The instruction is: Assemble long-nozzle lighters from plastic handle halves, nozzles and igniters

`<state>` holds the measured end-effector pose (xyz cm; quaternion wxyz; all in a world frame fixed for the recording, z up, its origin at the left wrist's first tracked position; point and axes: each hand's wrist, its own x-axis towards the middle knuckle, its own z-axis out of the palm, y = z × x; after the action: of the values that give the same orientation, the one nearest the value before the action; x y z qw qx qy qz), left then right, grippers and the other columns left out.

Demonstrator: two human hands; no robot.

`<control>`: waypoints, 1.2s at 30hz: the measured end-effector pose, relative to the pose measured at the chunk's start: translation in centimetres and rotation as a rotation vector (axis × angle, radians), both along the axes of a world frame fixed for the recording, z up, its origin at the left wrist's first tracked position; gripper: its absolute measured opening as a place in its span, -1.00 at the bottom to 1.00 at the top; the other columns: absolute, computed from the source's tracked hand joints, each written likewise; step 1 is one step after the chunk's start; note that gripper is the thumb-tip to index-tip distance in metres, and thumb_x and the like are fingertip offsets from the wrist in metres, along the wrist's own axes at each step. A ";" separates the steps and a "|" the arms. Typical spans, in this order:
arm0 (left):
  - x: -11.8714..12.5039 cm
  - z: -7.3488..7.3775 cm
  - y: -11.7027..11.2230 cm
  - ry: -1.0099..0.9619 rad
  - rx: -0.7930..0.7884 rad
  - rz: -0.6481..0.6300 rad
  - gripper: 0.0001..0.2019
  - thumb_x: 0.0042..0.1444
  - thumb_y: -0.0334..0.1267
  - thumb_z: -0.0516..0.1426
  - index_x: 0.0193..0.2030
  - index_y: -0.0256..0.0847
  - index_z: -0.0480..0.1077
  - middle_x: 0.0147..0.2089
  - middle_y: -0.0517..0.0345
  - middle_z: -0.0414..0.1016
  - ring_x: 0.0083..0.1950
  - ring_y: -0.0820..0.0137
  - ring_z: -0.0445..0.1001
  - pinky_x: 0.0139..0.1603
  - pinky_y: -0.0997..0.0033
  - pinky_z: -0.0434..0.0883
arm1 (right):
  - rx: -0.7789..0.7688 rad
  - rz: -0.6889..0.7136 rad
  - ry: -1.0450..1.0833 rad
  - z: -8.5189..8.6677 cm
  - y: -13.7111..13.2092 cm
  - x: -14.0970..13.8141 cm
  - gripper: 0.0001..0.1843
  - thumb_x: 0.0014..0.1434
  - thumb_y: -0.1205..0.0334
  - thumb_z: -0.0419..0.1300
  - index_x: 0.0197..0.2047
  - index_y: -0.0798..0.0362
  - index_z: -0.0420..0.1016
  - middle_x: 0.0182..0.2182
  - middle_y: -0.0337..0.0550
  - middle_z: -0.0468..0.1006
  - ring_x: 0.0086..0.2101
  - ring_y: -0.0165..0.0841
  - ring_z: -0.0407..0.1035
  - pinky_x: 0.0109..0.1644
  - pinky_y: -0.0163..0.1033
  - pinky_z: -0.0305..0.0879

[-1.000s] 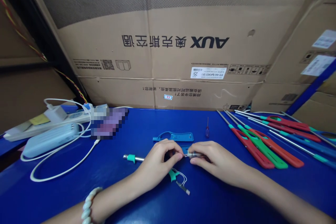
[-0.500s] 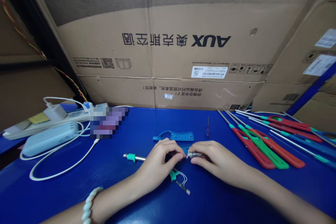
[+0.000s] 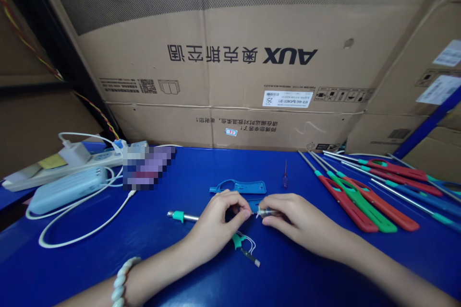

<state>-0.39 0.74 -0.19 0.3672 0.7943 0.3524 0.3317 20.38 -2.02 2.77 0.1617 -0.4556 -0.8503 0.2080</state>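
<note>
Right hand [image 3: 293, 213]: grasping small cylinder [image 3: 268, 212] | Left hand [image 3: 220, 216]: at white tip [image 3: 258, 214], grasp indeterminable | Handling: likely light, stiff, slippery; grip body, spare probably fragile tip

A blue casing half [image 3: 252, 187] is carried by a glossy blue counter [image 3: 298, 278]. Just right of the casing half, a small screwdriver [image 3: 285, 181] is placed; farther right of it, long-necked lighters [image 3: 374, 211] are spread. On the casing half's near side, a metal tube [image 3: 190, 218] and a small black component [image 3: 248, 254] are laid. Well to its left, a pale blue power bank [image 3: 68, 191] is set.
</note>
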 end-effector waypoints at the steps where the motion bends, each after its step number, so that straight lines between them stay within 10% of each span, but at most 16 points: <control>1: 0.0 0.0 0.0 0.002 -0.002 -0.001 -0.84 0.20 -0.30 0.10 -0.40 -0.22 0.41 -0.39 0.22 0.42 -0.29 0.38 0.36 -0.14 0.37 0.22 | -0.001 0.000 0.000 0.0 0.0 0.0 -0.90 0.28 0.26 0.11 -0.20 0.04 0.45 -0.35 -0.22 0.50 -0.38 -0.38 0.36 -0.29 -0.34 0.19; 36: 0.1 -0.5 0.1 0.036 0.024 -0.018 -0.85 0.22 -0.32 0.09 -0.37 -0.21 0.41 -0.36 0.20 0.43 -0.26 0.37 0.35 -0.14 0.37 0.23 | 0.050 0.002 -0.079 -0.1 -0.2 -0.5 -0.86 0.30 0.27 0.08 -0.18 0.05 0.46 -0.30 -0.16 0.53 -0.31 -0.32 0.42 -0.23 -0.29 0.24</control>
<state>-0.32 0.82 -0.65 0.3541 0.8077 0.3478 0.3181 19.93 -2.19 2.70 0.1392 -0.4582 -0.8615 0.1687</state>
